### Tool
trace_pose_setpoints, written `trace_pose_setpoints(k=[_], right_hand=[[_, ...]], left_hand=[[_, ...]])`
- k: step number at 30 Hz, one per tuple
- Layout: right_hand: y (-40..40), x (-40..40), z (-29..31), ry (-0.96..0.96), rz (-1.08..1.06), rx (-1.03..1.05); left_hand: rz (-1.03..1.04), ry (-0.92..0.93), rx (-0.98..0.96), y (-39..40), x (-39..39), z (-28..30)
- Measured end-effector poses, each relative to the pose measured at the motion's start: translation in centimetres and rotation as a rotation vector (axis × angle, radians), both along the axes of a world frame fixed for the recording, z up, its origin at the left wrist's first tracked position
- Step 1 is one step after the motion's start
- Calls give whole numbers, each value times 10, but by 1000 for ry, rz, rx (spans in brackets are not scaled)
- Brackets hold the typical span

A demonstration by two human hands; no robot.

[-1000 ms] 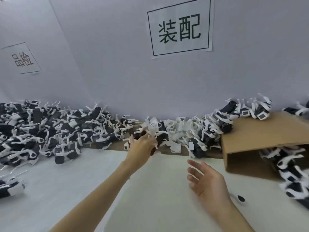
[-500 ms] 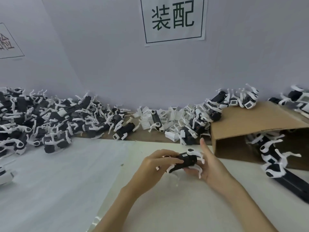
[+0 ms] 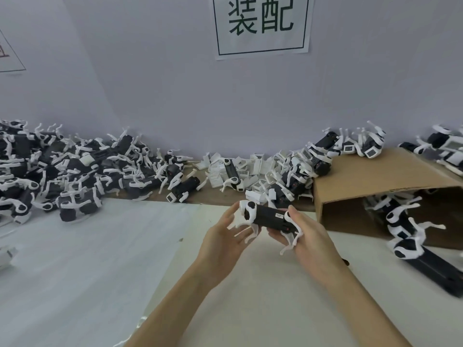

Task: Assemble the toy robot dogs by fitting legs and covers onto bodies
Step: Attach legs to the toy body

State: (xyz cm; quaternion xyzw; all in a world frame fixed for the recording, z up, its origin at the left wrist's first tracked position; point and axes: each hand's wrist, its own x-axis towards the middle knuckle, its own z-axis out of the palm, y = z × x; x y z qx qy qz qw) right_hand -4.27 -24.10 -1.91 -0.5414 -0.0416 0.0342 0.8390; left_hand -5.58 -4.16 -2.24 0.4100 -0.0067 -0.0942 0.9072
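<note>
A black toy dog body (image 3: 268,217) with white legs fitted hangs above the table's middle, held between both hands. My left hand (image 3: 223,236) cups its left end, fingers curled under the white legs. My right hand (image 3: 307,236) grips its right end, thumb on top. A heap of white covers (image 3: 250,169) lies by the wall behind. More black-and-white dogs (image 3: 75,171) are piled at the left.
A brown cardboard box (image 3: 375,184) lies on its side at the right, with dogs on top (image 3: 350,146) and spilling from its mouth (image 3: 406,226). White sheets (image 3: 87,259) cover the table. A paper sign (image 3: 261,23) hangs on the wall.
My left hand picked a dog from the back pile and brought it toward me. My right hand closed on its other end, and the dog now sits higher between both hands.
</note>
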Motion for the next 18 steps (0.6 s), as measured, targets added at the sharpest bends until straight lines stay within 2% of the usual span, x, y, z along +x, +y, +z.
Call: trace_pose_setpoints(k=[1, 3, 5, 7, 11, 13, 16, 18], right_hand=[[-2, 0, 0, -14, 6, 6], [-6, -3, 2, -33, 61, -132], [-8, -9, 3, -83, 142, -471], [-9, -12, 4, -110, 177, -710], [-12, -17, 8, -74, 318, -606], [-9, -18, 6, -126, 296, -579], [3, -19, -1, -317, 146, -724], [10, -20, -6, -411, 80, -771]], left_hand=[[9, 44, -7, 0, 0, 2], [20, 15, 226, 1, -3, 4], [32, -78, 437, -1, -5, 2], [63, -80, 450, -3, -5, 1], [161, -136, 465, 3, -5, 9], [185, -299, 562, 5, -11, 14], [192, -601, 820, 3, -21, 12], [189, -712, 902, -5, -27, 11]])
